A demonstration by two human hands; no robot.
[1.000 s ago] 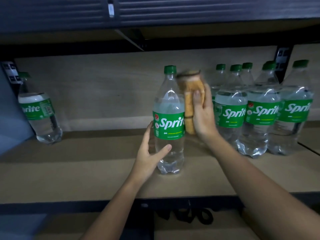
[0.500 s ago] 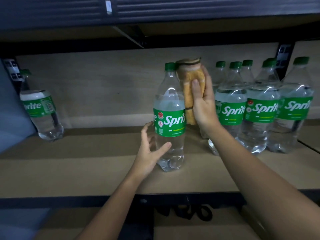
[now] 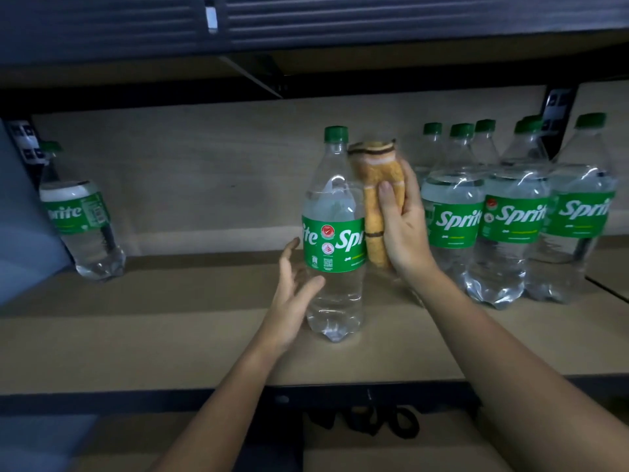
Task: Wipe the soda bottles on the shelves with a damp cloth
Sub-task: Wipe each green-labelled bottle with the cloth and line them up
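Note:
A clear Sprite bottle (image 3: 335, 233) with a green cap and label stands upright mid-shelf. My right hand (image 3: 403, 226) grips a folded orange cloth (image 3: 374, 185) and presses it against the bottle's right side, from the shoulder down to the label. My left hand (image 3: 292, 291) sits at the bottle's lower left with fingers spread; the thumb touches the clear body below the label. A cluster of several more Sprite bottles (image 3: 510, 219) stands to the right, and a single one (image 3: 81, 219) stands at the far left.
The wooden shelf board (image 3: 170, 335) stretches between the lone left bottle and the middle one. A dark upper shelf (image 3: 306, 35) hangs close overhead. Black shelf uprights (image 3: 558, 107) stand at the back corners. A lower shelf (image 3: 391, 451) shows beneath the front rail.
The bottle has turned, its label now showing more of its left part. My left hand's fingers have opened and loosened off the bottle. The cloth has shifted slightly against the bottle's side.

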